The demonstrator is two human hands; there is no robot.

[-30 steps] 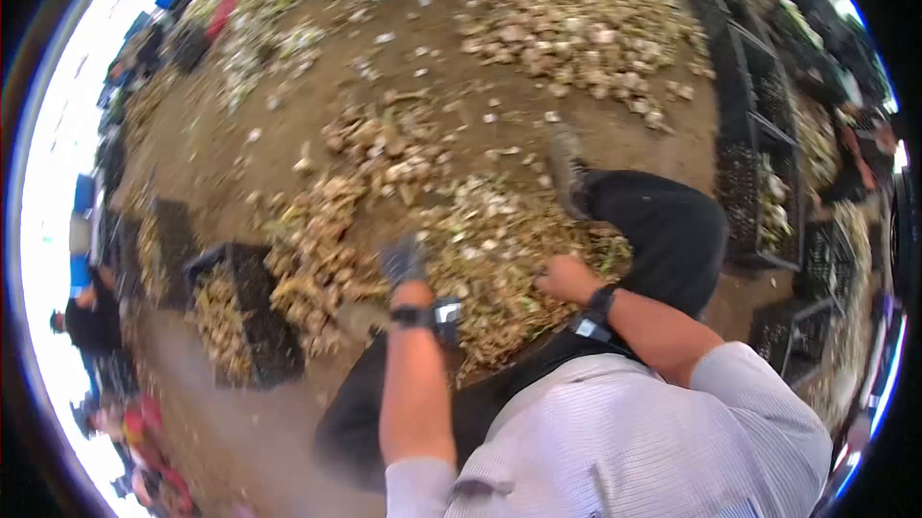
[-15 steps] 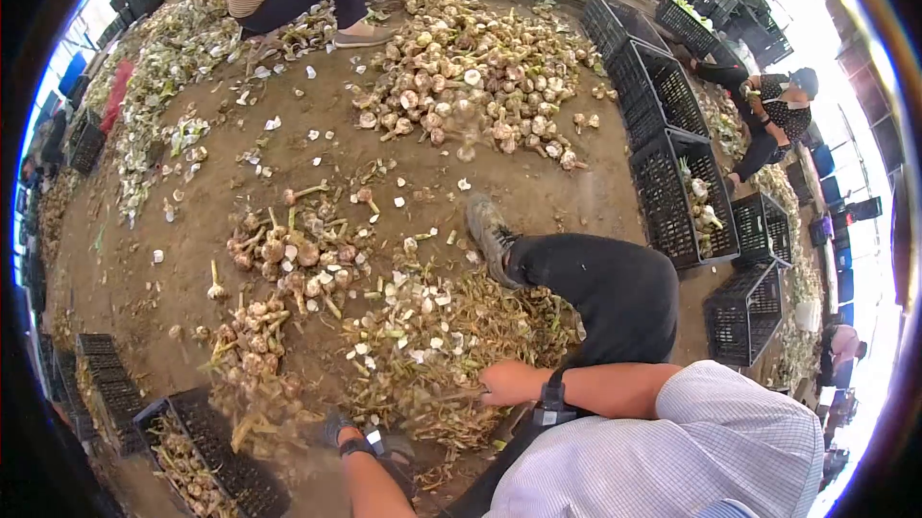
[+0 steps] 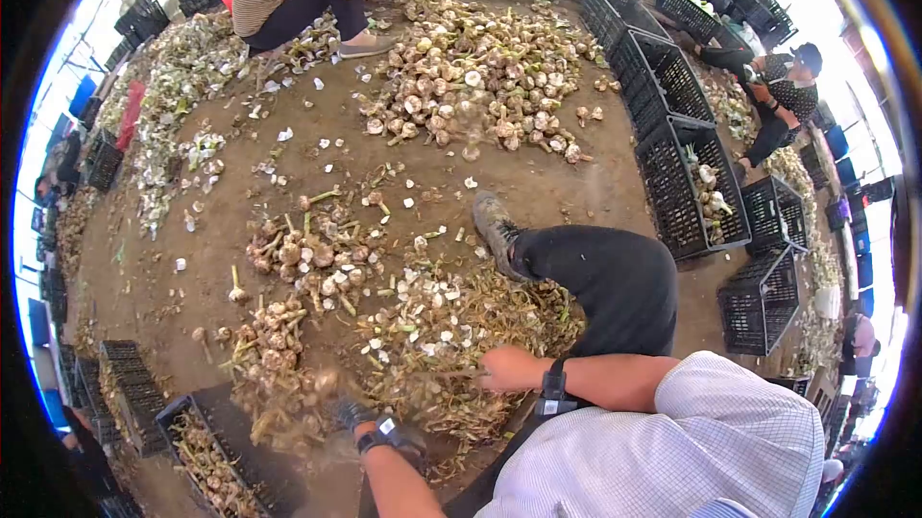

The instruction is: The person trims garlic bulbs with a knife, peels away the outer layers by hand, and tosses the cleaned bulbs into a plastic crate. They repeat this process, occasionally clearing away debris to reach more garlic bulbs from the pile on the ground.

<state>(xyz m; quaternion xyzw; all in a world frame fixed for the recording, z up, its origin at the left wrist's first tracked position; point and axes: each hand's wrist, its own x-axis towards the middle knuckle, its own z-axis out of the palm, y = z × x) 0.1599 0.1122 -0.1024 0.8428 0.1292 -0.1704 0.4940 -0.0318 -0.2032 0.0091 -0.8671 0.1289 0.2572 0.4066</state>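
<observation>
Right hand closed on stalks in the trimmings heap; gloved left hand, grip indiscernible, beside it, risks scattering bulbs.

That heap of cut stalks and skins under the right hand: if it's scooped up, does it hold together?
Probably not. The heap of stalks and skins looks like dry, loose, separate pieces, so it would likely be light and shed bits. The thin white skins seem apt to flutter off. The right hand rests on its near edge; the gloved left hand is blurred.
</observation>
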